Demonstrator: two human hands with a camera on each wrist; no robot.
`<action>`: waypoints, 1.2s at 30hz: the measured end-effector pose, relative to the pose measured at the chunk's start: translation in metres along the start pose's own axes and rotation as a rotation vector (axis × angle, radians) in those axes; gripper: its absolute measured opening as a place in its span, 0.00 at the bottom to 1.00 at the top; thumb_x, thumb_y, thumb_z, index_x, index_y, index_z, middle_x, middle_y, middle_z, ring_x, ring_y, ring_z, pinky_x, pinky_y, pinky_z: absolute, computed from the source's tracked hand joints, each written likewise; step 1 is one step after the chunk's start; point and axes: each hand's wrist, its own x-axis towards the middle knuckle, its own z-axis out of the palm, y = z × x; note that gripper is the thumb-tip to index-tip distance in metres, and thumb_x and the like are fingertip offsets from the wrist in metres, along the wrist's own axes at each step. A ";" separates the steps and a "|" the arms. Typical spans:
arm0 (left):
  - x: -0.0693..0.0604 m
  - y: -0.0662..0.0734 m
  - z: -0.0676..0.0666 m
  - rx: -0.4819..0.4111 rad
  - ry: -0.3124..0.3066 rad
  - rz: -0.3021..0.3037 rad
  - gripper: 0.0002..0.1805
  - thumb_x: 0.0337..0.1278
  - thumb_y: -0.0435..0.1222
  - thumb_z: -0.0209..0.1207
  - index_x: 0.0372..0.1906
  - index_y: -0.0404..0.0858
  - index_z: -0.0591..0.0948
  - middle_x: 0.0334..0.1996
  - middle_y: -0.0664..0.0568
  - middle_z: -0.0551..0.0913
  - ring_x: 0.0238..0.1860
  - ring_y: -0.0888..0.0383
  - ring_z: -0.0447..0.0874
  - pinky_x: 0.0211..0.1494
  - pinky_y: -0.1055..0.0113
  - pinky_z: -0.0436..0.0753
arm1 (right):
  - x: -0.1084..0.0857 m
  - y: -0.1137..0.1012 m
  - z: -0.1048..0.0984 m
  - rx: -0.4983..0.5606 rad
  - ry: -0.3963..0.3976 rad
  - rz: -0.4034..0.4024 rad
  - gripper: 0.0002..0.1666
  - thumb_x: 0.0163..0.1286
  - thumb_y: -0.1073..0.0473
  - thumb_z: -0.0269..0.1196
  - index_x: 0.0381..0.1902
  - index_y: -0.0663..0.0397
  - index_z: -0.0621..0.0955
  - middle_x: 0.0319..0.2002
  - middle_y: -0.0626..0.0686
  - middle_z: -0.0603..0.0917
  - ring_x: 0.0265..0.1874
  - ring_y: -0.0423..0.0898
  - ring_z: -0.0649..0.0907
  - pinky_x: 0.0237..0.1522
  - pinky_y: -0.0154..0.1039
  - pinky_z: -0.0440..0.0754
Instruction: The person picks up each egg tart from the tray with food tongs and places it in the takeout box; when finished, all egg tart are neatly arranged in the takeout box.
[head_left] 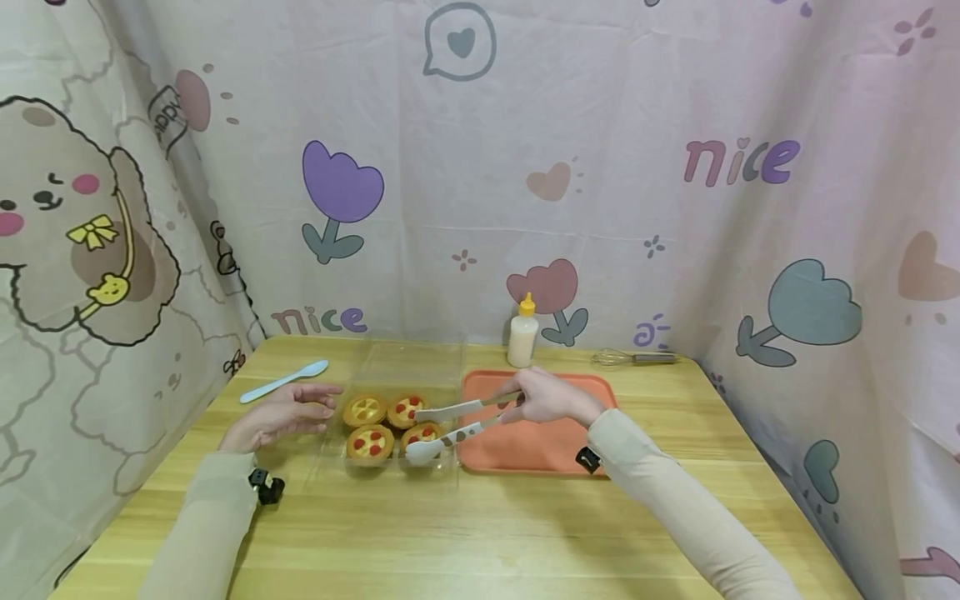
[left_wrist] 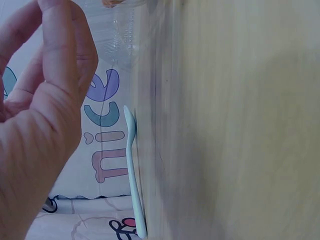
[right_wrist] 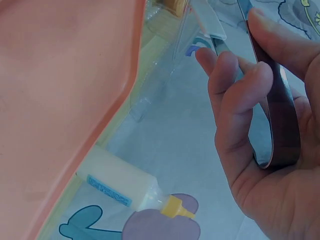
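My right hand (head_left: 542,397) grips a pair of metal tongs (right_wrist: 285,120) with pale tips, its fingers and thumb around the two arms. In the head view the tongs' spread tips (head_left: 424,451) reach over the right-hand tarts in a clear plastic box (head_left: 416,362). The box stands with its lid up and holds several egg tarts (head_left: 370,444), most with red pieces on top. Beside the box's left side hovers my left hand (head_left: 288,410), fingers loosely bent and holding nothing. Whether the lower tip touches the front right tart is unclear.
An orange tray (head_left: 525,457) lies right of the box, under my right hand. Behind it stands a white squeeze bottle (head_left: 522,340) with a yellow cap. A whisk (head_left: 633,358) lies at the back right, a light blue spoon (head_left: 285,382) at the back left.
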 end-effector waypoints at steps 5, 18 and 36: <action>0.000 0.001 0.000 0.024 0.009 -0.006 0.35 0.66 0.30 0.57 0.72 0.23 0.56 0.57 0.34 0.72 0.49 0.54 0.83 0.51 0.60 0.86 | -0.001 0.003 -0.001 0.040 -0.012 -0.004 0.18 0.63 0.55 0.70 0.52 0.49 0.86 0.46 0.52 0.88 0.14 0.36 0.66 0.19 0.29 0.65; 0.002 0.003 -0.001 0.013 0.007 -0.006 0.35 0.66 0.29 0.57 0.72 0.23 0.57 0.55 0.36 0.74 0.46 0.57 0.83 0.51 0.60 0.87 | -0.012 0.013 -0.004 0.097 -0.004 0.028 0.22 0.65 0.53 0.68 0.57 0.49 0.83 0.50 0.49 0.87 0.33 0.43 0.84 0.32 0.33 0.80; 0.001 0.000 0.000 -0.009 -0.005 0.003 0.33 0.66 0.28 0.56 0.71 0.23 0.57 0.54 0.38 0.75 0.47 0.56 0.83 0.54 0.57 0.85 | -0.030 0.034 0.018 0.172 0.143 0.018 0.16 0.66 0.50 0.68 0.52 0.30 0.84 0.37 0.38 0.86 0.14 0.38 0.67 0.20 0.30 0.69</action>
